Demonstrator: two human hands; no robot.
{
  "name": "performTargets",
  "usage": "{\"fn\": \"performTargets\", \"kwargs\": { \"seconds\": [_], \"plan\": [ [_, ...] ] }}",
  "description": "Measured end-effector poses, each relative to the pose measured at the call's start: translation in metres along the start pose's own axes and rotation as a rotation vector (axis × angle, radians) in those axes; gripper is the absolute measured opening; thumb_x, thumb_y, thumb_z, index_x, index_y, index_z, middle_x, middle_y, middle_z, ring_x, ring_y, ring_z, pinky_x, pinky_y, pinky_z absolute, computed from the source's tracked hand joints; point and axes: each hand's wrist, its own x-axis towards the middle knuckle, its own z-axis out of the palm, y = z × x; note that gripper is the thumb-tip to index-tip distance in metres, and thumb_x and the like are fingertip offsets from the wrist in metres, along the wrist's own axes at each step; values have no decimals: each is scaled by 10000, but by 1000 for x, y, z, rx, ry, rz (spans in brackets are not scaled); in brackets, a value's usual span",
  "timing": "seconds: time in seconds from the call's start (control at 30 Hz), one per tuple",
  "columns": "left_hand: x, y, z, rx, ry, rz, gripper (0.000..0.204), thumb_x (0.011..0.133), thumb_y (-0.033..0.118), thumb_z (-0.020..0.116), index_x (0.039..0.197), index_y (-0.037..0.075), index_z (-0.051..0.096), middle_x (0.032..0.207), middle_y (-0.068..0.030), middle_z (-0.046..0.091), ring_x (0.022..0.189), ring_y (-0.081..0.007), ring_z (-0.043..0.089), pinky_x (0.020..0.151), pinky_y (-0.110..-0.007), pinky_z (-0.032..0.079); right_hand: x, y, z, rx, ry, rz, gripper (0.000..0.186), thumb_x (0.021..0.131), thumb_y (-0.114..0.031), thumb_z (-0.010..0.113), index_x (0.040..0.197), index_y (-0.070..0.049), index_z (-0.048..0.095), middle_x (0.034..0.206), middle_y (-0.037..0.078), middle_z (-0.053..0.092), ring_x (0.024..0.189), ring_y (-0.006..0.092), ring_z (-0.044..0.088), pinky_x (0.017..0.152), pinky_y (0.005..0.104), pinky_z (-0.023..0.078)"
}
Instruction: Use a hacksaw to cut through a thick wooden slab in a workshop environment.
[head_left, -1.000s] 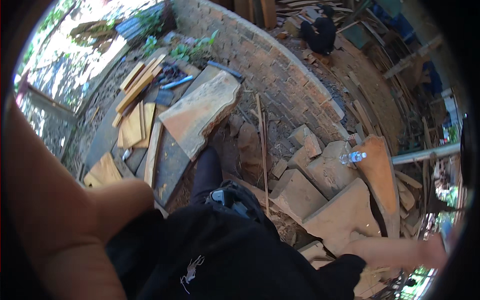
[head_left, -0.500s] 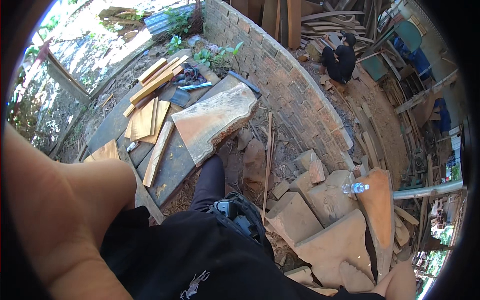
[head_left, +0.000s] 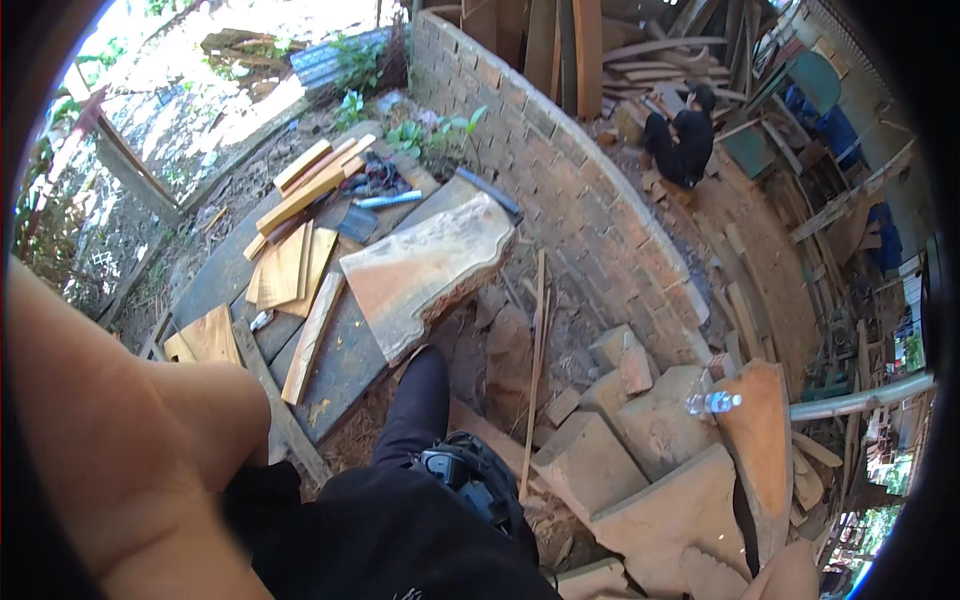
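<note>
My bare left arm [head_left: 160, 430] fills the lower left, bent and very close; its hand lies outside the picture. At the lower right edge a small part of my bare right arm [head_left: 785, 575] shows beside the stacked wood, and that hand is out of sight too. What either hand holds or touches cannot be seen. In front of my dark-trousered leg [head_left: 415, 405] a thick wood slab [head_left: 425, 265] with a wavy bark edge rests over dark boards [head_left: 345, 365]. Several pale planks [head_left: 290, 265] lie loosely on those boards, left of the slab.
A curving low brick wall [head_left: 570, 190] runs along the right of the slab. Large wood blocks [head_left: 670, 510] are heaped at lower right, with a clear plastic bottle [head_left: 715, 402] on them. Beyond the wall a person in dark clothes [head_left: 683, 140] crouches near piled timber.
The view has shifted slightly, so the wood blocks and wall sit a little lower in the picture. Both arms stay bent in nearly the same places.
</note>
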Motion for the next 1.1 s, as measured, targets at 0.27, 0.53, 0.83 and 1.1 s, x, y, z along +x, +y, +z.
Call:
{"fn": "performTargets", "kwargs": {
  "seconds": [0.27, 0.53, 0.83, 1.1],
  "plan": [
    [-16, -94, -13, 160, 24, -169, 589, 855, 481, 470, 1253, 50, 418, 1354, -221, 307, 1266, -283, 305, 1032, -434, 252, -29, 53, 20, 164, -15, 468, 215, 933, -320, 356, 926, -125, 448, 599, -47, 315, 497, 68, 313, 492, 224, 294],
    [-285, -318, -270, 1949, -909, -789, 435, 893, 441, 370, 1321, 363, 357, 1419, -219, 180, 1314, -387, 153, 1032, -512, 155, -420, 219, 83, -308, 13, 1926, 278, 921, -269, 462, 910, -30, 603, 578, -80, 398, 474, -3, 359, 406, 151, 267],
    [-352, -345, -299, 2104, -609, -866, 490, 862, 529, 359, 1334, 417, 294, 1455, -131, 135, 1309, -415, 122, 1018, -528, 198, -555, 321, 159, -443, -570, 1760, 321, 809, -298, 595, 659, -17, 551, 503, 108, 530, 474, 260, 549, 470, 338, 393],
    [-352, -345, -308, 2134, -613, -873, 486, 861, 523, 362, 1332, 422, 291, 1453, -132, 138, 1305, -413, 134, 1017, -524, 209, -608, 344, 179, -357, -480, 1859, 314, 788, -281, 587, 670, 9, 564, 519, 115, 519, 483, 213, 526, 497, 333, 395]
  ]
}}
